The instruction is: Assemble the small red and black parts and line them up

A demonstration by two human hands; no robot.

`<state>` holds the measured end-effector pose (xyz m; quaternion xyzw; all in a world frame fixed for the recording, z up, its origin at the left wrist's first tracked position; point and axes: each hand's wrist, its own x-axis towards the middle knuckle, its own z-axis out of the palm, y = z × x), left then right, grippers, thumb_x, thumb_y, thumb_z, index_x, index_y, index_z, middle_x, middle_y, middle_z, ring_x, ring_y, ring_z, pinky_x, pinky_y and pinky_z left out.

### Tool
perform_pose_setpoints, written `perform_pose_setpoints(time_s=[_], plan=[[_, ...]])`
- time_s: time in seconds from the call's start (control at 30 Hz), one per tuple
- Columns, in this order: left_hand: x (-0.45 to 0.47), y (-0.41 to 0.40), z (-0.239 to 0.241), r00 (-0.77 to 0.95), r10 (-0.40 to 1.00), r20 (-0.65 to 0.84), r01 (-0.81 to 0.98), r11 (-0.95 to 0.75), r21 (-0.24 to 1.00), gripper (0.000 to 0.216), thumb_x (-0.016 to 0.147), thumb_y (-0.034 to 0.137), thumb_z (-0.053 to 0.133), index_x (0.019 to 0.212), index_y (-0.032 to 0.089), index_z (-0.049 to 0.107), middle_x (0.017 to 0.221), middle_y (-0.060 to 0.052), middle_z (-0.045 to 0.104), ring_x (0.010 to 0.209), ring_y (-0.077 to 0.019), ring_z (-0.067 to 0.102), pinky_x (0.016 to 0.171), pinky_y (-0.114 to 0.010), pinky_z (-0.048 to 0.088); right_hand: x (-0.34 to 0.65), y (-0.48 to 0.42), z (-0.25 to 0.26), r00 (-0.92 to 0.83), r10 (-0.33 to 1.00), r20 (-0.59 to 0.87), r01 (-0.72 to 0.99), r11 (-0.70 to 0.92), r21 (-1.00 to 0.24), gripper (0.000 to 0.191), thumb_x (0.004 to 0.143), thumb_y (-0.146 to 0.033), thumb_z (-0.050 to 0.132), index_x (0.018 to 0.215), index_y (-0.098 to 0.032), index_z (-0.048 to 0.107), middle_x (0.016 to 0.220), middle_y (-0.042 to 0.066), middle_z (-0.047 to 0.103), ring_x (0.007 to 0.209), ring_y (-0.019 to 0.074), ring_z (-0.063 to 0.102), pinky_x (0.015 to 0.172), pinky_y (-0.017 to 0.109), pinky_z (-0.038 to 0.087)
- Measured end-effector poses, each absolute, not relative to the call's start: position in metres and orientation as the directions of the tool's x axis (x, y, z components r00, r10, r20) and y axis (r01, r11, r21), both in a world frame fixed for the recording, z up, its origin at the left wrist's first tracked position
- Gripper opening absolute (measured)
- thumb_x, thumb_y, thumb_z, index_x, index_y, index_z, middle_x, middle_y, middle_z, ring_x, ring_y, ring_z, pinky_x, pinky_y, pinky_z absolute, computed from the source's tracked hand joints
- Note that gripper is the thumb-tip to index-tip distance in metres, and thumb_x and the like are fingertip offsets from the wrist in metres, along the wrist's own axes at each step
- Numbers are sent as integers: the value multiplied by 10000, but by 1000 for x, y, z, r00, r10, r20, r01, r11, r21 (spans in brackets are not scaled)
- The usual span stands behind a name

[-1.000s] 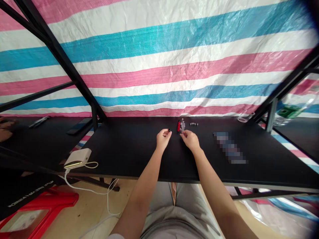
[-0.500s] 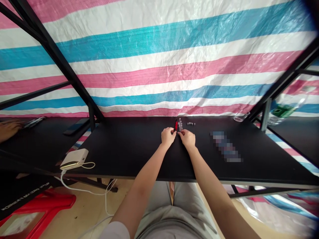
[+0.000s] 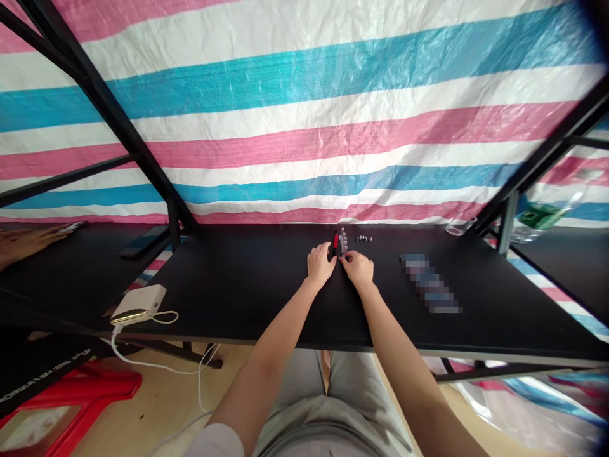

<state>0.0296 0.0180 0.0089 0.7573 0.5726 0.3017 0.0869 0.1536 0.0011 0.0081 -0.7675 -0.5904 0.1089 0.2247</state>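
On the black table, my left hand point(image 3: 320, 264) is curled against the near end of a narrow red and black strip point(image 3: 335, 240), with thumb and forefinger at its edge. Just to the right stands a row of small clear plastic pieces point(image 3: 343, 240), reaching away toward the back edge. My right hand point(image 3: 360, 268) is closed in a pinch at the near end of that row. Whatever lies between its fingertips is too small to make out. Several small shiny metallic pieces point(image 3: 364, 238) lie in a line beyond my right hand.
A blurred-out flat item point(image 3: 432, 284) lies to the right. At the left front is a white box point(image 3: 143, 299) with a cable. A clear cup point(image 3: 459, 225) stands near the right frame post, and a bottle point(image 3: 540, 216) beyond it. Another person's hand point(image 3: 33, 244) rests on the left-hand table.
My hands stay nearly in place by the strip and the clear pieces, with only slight finger movement. The other person's hand at the left has reached farther right. The view has shifted slightly.
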Motion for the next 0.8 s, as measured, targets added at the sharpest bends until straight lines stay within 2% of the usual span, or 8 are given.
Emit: perform_pose_setpoints(time_s=[0.13, 0.23, 0.37, 0.5, 0.67, 0.8], plan=[[27, 13, 9, 248, 874, 418, 798, -429, 424, 435, 815, 235, 511, 1246, 239, 457, 962, -46, 608, 874, -183, 518, 779, -294, 408, 153, -1, 9, 273, 956, 107, 861, -193, -471, 243, 809, -360, 512, 959, -204, 624, 863, 48, 667, 857, 193, 596, 750, 306, 343], [24, 14, 8, 294, 848, 441, 784, -478, 396, 334, 833, 231, 483, 1162, 235, 541, 950, -47, 620, 853, -182, 523, 762, -290, 416, 153, -2, 9, 272, 956, 110, 860, -190, -473, 240, 809, -355, 514, 958, -202, 624, 856, 49, 665, 853, 195, 595, 747, 308, 342], [18, 16, 9, 258, 831, 492, 771, -484, 413, 209, 822, 214, 501, 998, 207, 615, 908, -52, 627, 828, -179, 530, 745, -291, 425, 152, -2, 8, 270, 956, 115, 861, -186, -474, 219, 808, -345, 518, 934, -201, 625, 843, 46, 663, 840, 193, 593, 734, 304, 337], [9, 13, 10, 186, 820, 541, 719, -489, 494, 106, 798, 205, 541, 860, 193, 626, 838, -43, 628, 768, -160, 539, 723, -286, 435, 151, -1, 6, 265, 956, 128, 868, -179, -462, 194, 819, -323, 499, 910, -201, 619, 845, 50, 661, 838, 195, 591, 726, 304, 325], [-7, 3, 8, -62, 789, 612, 563, -479, 674, 130, 809, 268, 537, 869, 189, 621, 795, -36, 625, 700, -127, 548, 701, -274, 443, 148, -2, 3, 213, 961, 178, 893, -117, -435, 151, 825, -261, 479, 893, -185, 590, 882, 63, 654, 856, 201, 585, 731, 311, 304], [-18, 1, 11, -149, 769, 622, 480, -494, 725, 159, 806, 306, 542, 882, 192, 623, 822, -43, 625, 695, -117, 557, 629, -245, 431, 141, -5, 5, 129, 960, 247, 899, -8, -438, 120, 831, -241, 462, 857, -177, 560, 857, 59, 647, 817, 182, 581, 722, 300, 286]])
